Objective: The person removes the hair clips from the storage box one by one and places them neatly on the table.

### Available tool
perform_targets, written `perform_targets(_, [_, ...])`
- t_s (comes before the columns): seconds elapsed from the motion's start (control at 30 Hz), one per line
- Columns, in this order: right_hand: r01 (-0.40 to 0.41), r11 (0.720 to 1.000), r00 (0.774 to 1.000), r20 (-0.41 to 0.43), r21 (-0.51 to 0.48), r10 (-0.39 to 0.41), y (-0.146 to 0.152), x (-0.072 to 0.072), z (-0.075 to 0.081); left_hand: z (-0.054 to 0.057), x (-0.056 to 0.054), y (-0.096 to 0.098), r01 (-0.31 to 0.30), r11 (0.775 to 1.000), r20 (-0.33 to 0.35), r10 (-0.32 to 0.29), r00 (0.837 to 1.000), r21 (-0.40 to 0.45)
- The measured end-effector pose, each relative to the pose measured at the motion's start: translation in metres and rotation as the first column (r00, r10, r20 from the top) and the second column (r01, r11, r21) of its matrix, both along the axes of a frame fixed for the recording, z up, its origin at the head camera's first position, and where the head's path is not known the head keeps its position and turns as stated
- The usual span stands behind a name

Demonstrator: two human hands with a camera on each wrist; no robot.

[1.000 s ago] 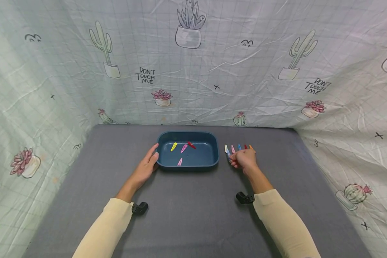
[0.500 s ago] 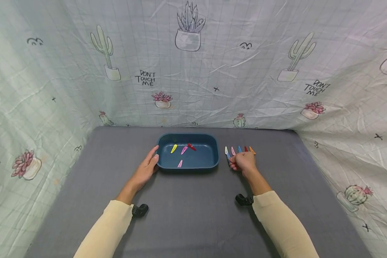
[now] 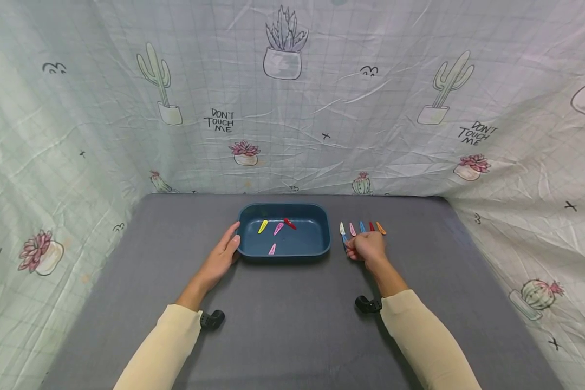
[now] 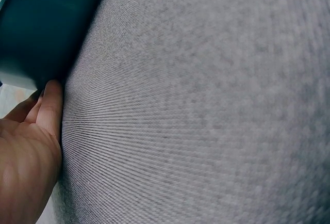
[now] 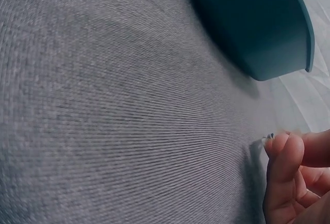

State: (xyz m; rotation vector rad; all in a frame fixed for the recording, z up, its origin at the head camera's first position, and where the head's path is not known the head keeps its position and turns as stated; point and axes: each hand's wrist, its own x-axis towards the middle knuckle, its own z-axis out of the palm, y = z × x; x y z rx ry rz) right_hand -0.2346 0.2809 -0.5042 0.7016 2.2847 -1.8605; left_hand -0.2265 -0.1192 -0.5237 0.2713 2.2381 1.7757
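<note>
Blue clip [image 3: 344, 240] between right fingers [image 5: 287, 154]

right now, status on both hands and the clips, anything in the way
Right hand pinching blue clip, right of tray. Left hand against tray's left side. Four clips inside. Only tray rim seems in the way.

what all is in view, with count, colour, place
table: 1, grey, centre
tray: 1, dark blue, on table
tray clips: 4, yellow, red, two pink, inside tray
row clips: 5, white, pink, blue, red, orange, right of tray
pinched clip: 1, blue, at right hand
curtain: count unclear, pale, cactus-printed, around table
wrist cameras: 2, black, by wrists
sleeves: 2, cream, on forearms
left hand: 1, against tray's left side
right hand: 1, beside row clips
</note>
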Motion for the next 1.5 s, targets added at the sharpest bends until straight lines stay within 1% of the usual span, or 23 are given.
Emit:
perform_targets(0.3, [0.024, 0.999, 1.000, -0.021, 0.037, -0.023, 0.0005, 0.0026, -0.0064, -0.0023, 0.0002, 0.0006, 0.006, 1.000, 0.005, -0.006, 1.000, 0.007])
perform_targets(0.53, [0.039, 0.999, 0.999, -0.021, 0.037, -0.038, -0.0012, 0.0028, -0.0057, -0.0022, 0.0005, 0.0004, 0.003, 1.000, 0.007, -0.003, 1.000, 0.016])
perform_targets(0.8, [0.038, 0.994, 0.999, -0.011, 0.105, -0.037, -0.0026, 0.0049, -0.0050, -0.0012, 0.0006, 0.0004, 0.001, 1.000, -0.002, -0.001, 1.000, 0.008])
perform_targets(1.0, [0.041, 0.996, 0.999, -0.003, 0.082, -0.041, -0.0035, 0.0039, -0.0042, -0.0001, 0.0010, 0.0006, 0.004, 1.000, -0.010, -0.004, 1.000, 0.008])
perform_targets(1.17, [0.016, 0.996, 1.000, 0.012, 0.087, -0.017, -0.0040, 0.0023, -0.0043, 0.0000, 0.0013, 0.0001, -0.005, 1.000, -0.002, 0.005, 1.000, -0.002])
perform_targets(1.3, [-0.003, 0.992, 1.000, 0.015, 0.124, 0.001, -0.0041, 0.0023, -0.0049, -0.0003, 0.0008, 0.0000, -0.019, 1.000, 0.003, 0.019, 1.000, -0.009])
perform_targets(1.5, [-0.035, 0.980, 0.999, 0.005, 0.196, 0.035, -0.0018, 0.0056, -0.0021, -0.0010, 0.0000, 0.0007, -0.017, 1.000, 0.011, 0.017, 1.000, -0.013])
